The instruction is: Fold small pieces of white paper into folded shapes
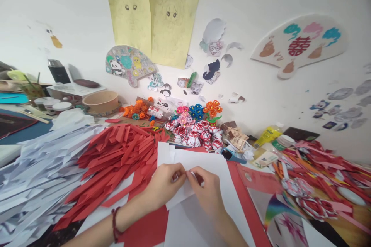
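Note:
My left hand [165, 182], a dark red cord bracelet on its wrist, is closed in a pinch. My right hand [209, 185] pinches right beside it, and the thumbs and fingertips meet. Between them they grip a piece of white paper [177, 199], whose held part is mostly hidden by the fingers. Beneath lie larger white sheets [214, 216] over red paper [147, 220]. Left of my hands is a heap of folded red paper strips [118, 154], with a pile of white paper strips [49, 177] beyond it.
Red-and-white paper roses [194, 133] and bright small flowers [197, 114] stand against the wall. A smartwatch [232, 155], a yellow bottle [268, 136] and loose coloured strips [324, 162] lie to the right. A round wooden-coloured tub [100, 102] sits at the back left.

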Demonstrator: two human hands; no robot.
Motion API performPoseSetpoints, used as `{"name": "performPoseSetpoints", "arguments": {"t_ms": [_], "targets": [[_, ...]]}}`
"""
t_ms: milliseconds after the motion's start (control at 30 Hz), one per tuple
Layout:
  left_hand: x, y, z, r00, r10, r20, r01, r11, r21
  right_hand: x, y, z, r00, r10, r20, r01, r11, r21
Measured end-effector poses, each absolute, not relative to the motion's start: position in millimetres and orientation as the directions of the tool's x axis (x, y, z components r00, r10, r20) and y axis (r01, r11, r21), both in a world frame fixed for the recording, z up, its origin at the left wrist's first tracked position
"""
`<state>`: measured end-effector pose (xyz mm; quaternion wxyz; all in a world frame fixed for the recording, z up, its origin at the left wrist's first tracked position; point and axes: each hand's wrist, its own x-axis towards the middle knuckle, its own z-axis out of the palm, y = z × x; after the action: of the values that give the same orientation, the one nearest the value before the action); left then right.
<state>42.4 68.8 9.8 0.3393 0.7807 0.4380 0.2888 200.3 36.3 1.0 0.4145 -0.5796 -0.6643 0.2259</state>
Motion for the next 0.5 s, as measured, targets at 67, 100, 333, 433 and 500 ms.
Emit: {"name": "performPoseSetpoints", "arguments": {"t_ms": [67, 100, 333, 433, 500], "targets": [[42, 69, 9, 0.451, 0.879, 0.156, 0.489, -0.39, 0.78, 201, 36, 1, 0.012, 0.956, 0.294, 0.591, 0.23, -0.773], [42, 69, 9, 0.45, 0.879, 0.157, 0.493, -0.391, 0.777, 201, 36, 1, 0.008, 0.954, 0.3, 0.598, 0.235, -0.766], [40, 72, 8, 0.445, 0.88, 0.166, 0.532, -0.408, 0.742, 203, 35, 0, 0.002, 0.91, 0.414, 0.633, 0.319, -0.705], [38, 74, 9, 0.437, 0.885, 0.163, 0.554, -0.408, 0.726, 210, 34, 3, 0.072, 0.878, 0.473, 0.634, 0.326, -0.702], [37, 76, 10, 0.431, 0.888, 0.161, 0.563, -0.404, 0.721, 215, 34, 7, 0.143, 0.858, 0.494, 0.645, 0.298, -0.704]]}}
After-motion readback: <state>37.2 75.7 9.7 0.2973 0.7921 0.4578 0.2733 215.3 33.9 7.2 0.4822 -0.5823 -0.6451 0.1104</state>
